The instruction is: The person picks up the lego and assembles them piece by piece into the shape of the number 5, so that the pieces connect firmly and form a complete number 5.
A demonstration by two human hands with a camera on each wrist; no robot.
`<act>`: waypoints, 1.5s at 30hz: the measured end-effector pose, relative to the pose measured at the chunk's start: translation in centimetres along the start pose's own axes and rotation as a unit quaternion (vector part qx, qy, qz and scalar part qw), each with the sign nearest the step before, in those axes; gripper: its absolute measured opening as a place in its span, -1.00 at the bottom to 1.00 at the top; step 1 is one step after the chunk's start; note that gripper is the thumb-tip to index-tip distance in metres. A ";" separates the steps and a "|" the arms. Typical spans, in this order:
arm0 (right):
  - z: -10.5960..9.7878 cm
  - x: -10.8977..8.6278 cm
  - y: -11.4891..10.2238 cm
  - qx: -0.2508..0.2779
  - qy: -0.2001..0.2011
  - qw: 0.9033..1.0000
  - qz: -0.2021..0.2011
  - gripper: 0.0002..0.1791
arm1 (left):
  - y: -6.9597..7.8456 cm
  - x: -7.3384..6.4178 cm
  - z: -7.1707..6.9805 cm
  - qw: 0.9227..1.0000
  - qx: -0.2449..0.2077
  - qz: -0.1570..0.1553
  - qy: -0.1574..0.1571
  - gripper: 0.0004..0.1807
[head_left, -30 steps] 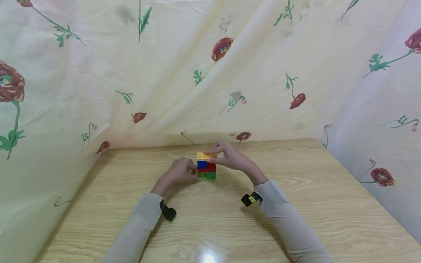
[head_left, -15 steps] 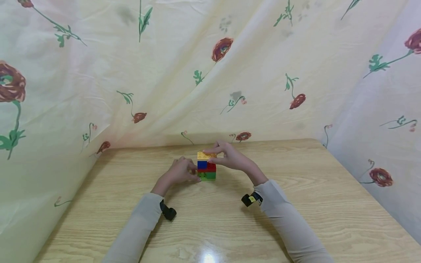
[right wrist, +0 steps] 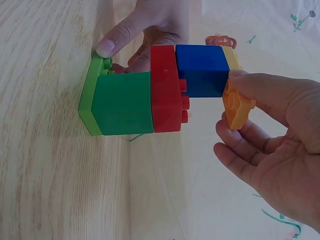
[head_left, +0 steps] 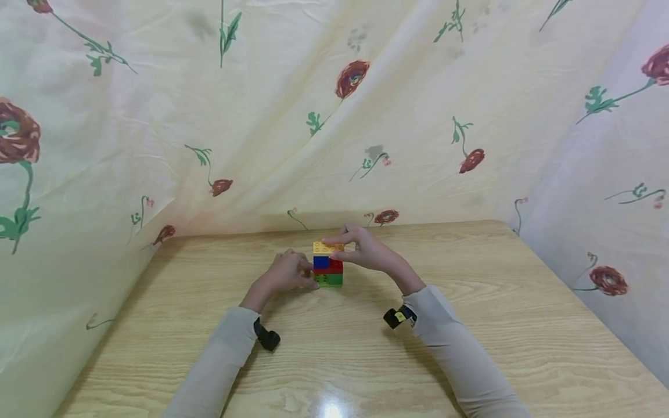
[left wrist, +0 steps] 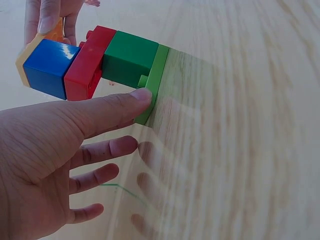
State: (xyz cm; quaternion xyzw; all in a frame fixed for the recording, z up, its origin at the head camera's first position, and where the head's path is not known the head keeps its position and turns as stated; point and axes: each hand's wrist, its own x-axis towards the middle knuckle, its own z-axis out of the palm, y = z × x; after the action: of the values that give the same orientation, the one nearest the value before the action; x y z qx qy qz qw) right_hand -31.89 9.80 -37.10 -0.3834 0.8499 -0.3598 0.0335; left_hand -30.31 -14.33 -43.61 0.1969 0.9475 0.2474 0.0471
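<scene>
A small tower of toy building bricks stands upright on the table. At its foot lies a light green plate [right wrist: 90,112], with a dark green brick [right wrist: 124,105] on its right part. Across that sits a red brick [right wrist: 165,92], then a blue brick [right wrist: 202,70] on the red one's left half. A yellow-orange plate [head_left: 321,248] tops the blue brick and overhangs to the right. My left hand [head_left: 284,271] holds the light green plate's left end, thumb on its edge. My right hand [head_left: 367,249] pinches the overhanging end of the yellow-orange plate between thumb and fingers.
The wooden table [head_left: 324,342] stretches around the tower on all sides. Behind it and at both sides hangs a flower-printed cloth [head_left: 272,116]. Each wrist carries a small black camera [head_left: 269,338].
</scene>
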 end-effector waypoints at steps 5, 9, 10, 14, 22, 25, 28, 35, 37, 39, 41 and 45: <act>-0.1 0.1 -0.2 -0.006 -0.001 1.000 0.005 -0.57 | 0.0 0.0 -0.1 1.000 0.005 -0.002 0.001 -0.70; -0.2 0.3 -0.3 -0.008 -0.002 1.000 0.012 -0.57 | -0.1 0.1 -0.2 1.000 0.001 -0.002 0.001 -0.70; -0.2 0.3 -0.3 -0.008 -0.002 1.000 0.013 -0.57 | -0.1 0.1 -0.2 1.000 -0.001 -0.001 0.001 -0.70; -0.3 0.3 -0.3 -0.012 -0.002 1.000 0.015 -0.57 | -0.2 0.1 -0.3 1.000 -0.010 0.005 0.005 -0.72; -0.6 0.2 -0.4 -0.012 -0.003 1.000 0.007 -0.56 | -0.4 0.5 -0.3 1.000 -0.021 0.008 0.008 -0.71; -0.7 0.1 -0.4 -0.011 -0.002 1.000 0.004 -0.55 | -0.4 0.5 -0.4 1.000 -0.026 0.003 0.005 -0.69; -0.7 0.0 -0.4 -0.011 0.000 1.000 -0.001 -0.55 | -0.3 0.5 -0.4 1.000 -0.030 -0.002 0.002 -0.67; -0.6 -0.1 -0.5 -0.005 0.000 1.000 -0.006 -0.55 | -0.1 0.2 -0.5 0.999 -0.041 -0.007 0.003 -0.65; -0.6 -0.1 -0.4 -0.008 0.002 1.000 -0.008 -0.55 | -0.1 0.1 -0.4 0.999 -0.043 -0.006 0.005 -0.66; -0.5 -0.1 -0.3 -0.011 0.003 1.000 -0.009 -0.55 | -0.1 0.0 -0.3 0.999 -0.048 -0.006 0.007 -0.66; -0.3 -0.2 -0.2 -0.013 0.003 1.000 -0.008 -0.54 | -0.2 0.0 0.0 0.999 -0.047 -0.007 0.008 -0.66; -0.1 -0.4 -0.1 -0.009 0.002 1.000 -0.004 -0.55 | -0.2 -0.1 0.4 0.999 -0.051 -0.008 0.005 -0.67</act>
State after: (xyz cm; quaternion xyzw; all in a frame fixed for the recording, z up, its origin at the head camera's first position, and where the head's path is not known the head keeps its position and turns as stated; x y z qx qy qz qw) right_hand -31.62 10.10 -37.06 -0.3863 0.8516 -0.3532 0.0272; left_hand -30.20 -14.43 -44.04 0.1855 0.9354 0.2959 0.0543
